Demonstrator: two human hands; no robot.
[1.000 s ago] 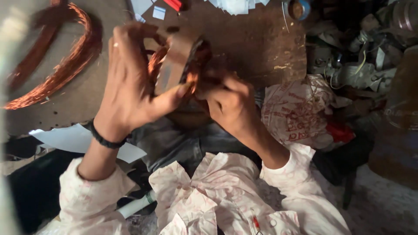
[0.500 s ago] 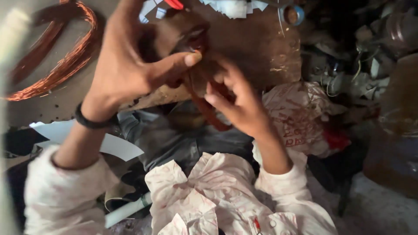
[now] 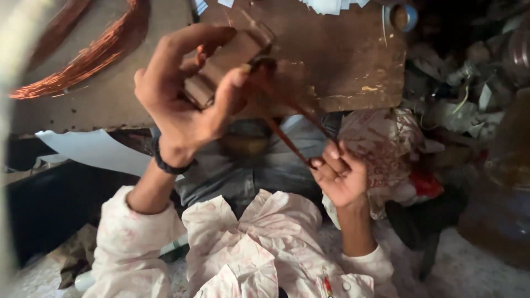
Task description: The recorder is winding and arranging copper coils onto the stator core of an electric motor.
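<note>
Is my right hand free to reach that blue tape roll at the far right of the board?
Probably not right now: the right hand is pulling copper wire from the block, though the way to the tape roll looks open.

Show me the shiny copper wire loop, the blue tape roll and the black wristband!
copper wire loop [image 3: 94, 58], head view, on its curved strands.
blue tape roll [image 3: 401, 16], head view, on its rim.
black wristband [image 3: 165, 164], head view, on the band.
</note>
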